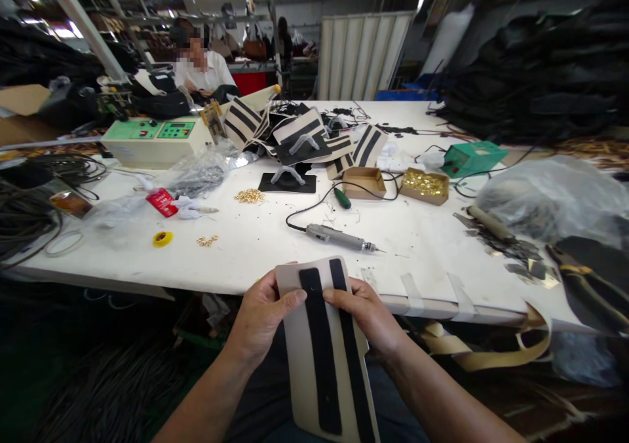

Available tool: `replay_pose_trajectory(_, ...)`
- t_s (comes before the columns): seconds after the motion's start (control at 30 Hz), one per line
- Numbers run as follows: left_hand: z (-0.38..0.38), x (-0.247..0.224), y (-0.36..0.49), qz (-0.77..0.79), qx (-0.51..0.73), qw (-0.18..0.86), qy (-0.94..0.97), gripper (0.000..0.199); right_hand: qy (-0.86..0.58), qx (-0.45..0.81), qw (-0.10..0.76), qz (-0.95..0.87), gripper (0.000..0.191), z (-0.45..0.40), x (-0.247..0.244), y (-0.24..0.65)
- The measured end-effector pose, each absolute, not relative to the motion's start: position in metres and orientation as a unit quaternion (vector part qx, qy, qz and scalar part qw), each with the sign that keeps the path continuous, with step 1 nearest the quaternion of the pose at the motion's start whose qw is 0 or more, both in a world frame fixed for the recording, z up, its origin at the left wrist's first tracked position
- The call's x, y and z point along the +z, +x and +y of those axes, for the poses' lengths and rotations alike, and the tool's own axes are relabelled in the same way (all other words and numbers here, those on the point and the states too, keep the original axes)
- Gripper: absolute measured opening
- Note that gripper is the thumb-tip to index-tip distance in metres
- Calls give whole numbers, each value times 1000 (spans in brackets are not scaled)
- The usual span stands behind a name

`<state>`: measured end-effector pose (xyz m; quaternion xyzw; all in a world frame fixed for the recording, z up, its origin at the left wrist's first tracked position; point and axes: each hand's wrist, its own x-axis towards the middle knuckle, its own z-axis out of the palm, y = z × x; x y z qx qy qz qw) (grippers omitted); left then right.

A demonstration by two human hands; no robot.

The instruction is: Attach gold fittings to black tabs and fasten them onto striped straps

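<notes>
By the table (250, 240), left hand (256, 322) and right hand (374, 312) grip one panel (301, 371) with two black strips (322, 351).

Red bottle (162, 202), white lettering, slightly blurred, apparently "243"

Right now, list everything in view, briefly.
Striped panel: one, beige and black, held
Table: one, white, ahead
Power tool: one, grey, centre
Panel pile: one, beige and black, behind
Control box: one, cream and green, back left
Small box: one, green, back right
Cartons: two, brown, centre right
Tape: one, yellow, left
Bottle: one, red, left
Fittings: two clusters, gold, left
Worker: one, white shirt, back left
Left hand: one, bare, panel's left edge
Right hand: one, bare, panel's right edge
</notes>
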<state>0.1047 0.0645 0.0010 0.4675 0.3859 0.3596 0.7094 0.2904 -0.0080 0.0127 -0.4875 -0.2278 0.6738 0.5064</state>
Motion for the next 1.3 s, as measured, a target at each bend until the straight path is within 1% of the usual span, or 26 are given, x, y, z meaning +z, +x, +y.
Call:
replay_pose_trajectory(0.07,66,3,107,374,332,739,452,42,-482,685,506,-204,31,-6,8,291)
replay_pose_trajectory(0.13,68,3,107,384,328,736,451,37,-485,687,506,-193,32,-4,5,293)
replay_pose_trajectory(0.33,79,-4,107,427,316,703,473,34,-509,671,490,-225,32,8,2,298)
replay_pose_trajectory(0.53,88,-11,104,453,240,669,538,31,-530,654,458,-285,24,16,-2,306)
replay_pose_trajectory(0.63,93,-13,107,452,212,673,545,32,-545,641,421,-340,24,21,-1,315)
replay_pose_trajectory(0.77,100,-17,111,450,195,686,539,36,-559,625,366,-405,32,32,2,326)
replay_pose_trajectory(0.97,113,-31,114,463,163,714,500,37,-610,589,289,-444,35,54,-8,333)
replay_pose_trajectory(1.17,135,-40,125,472,137,725,483,33,-648,551,264,-454,28,75,-19,333)
replay_pose_trajectory(1.3,145,-44,132,479,118,708,505,29,-662,530,254,-466,24,84,-27,335)
